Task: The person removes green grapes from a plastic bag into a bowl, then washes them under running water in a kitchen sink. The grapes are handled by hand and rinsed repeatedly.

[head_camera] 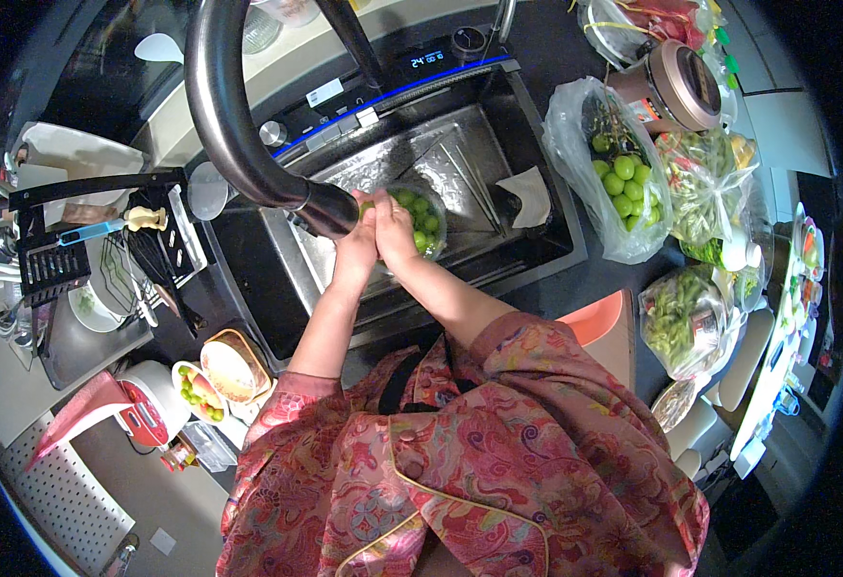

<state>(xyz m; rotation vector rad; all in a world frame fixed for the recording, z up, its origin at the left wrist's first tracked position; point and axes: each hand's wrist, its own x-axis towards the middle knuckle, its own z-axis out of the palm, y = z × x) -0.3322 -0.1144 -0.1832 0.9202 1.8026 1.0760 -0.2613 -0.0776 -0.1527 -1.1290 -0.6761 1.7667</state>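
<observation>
Both hands are together over the dark sink [537, 249], close under the end of the curved metal faucet [248, 155]. My left hand [355, 241] is at the left, partly covered by the faucet head, with a bit of green showing at its fingers. My right hand [393, 225] presses against it, fingers bent. Whether a grape is between them cannot be told. Just right of the hands, a clear bowl of green grapes [425, 222] stands in the sink. Chopsticks [473, 187] and a pale piece of cloth or paper [528, 198] lie further right in the sink.
Right of the sink lie a plastic bag of green grapes [627, 187], a lidded canister [670, 86] and bagged vegetables [688, 317]. A dish rack [104, 187] stands at the left. Nearer, an oval bowl with grapes [198, 393] sits by a red and white appliance [149, 407].
</observation>
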